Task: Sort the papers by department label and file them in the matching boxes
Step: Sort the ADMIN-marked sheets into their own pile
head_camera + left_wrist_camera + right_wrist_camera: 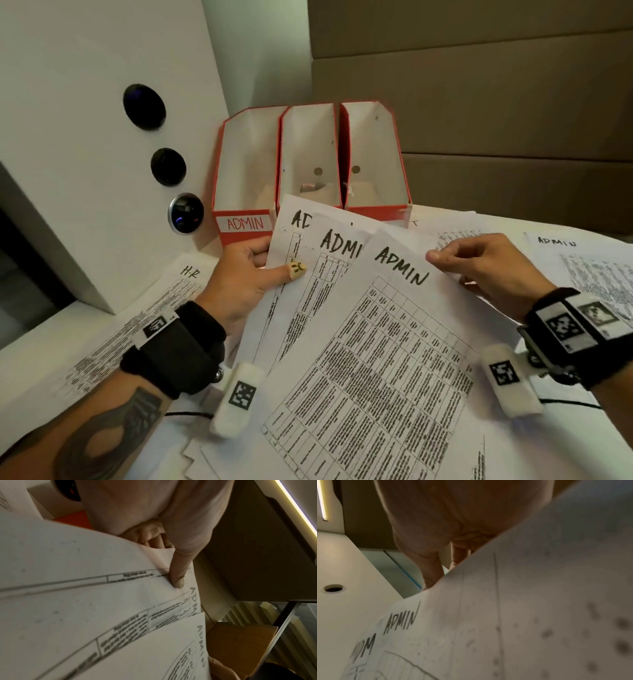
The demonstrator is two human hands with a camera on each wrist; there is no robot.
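Three printed sheets headed ADMIN are fanned in front of me. My left hand (253, 270) pinches the two rear ADMIN sheets (308, 260) at their left edge, thumb on top (178, 580). My right hand (486, 263) pinches the top right edge of the front ADMIN sheet (376, 342), which overlaps the other two; this sheet (522, 615) fills the right wrist view. Behind the papers stand three red file boxes: the left box (245, 222) is labelled ADMIN, the middle box (308, 154) and right box (373, 154) have their labels hidden by the sheets.
An H.R sheet (144, 308) lies on the table to the left. Another ADMIN sheet (582, 260) and more papers lie to the right. A white panel (85, 154) with round black knobs stands at the left, beside the boxes. Brown wall panels rise behind.
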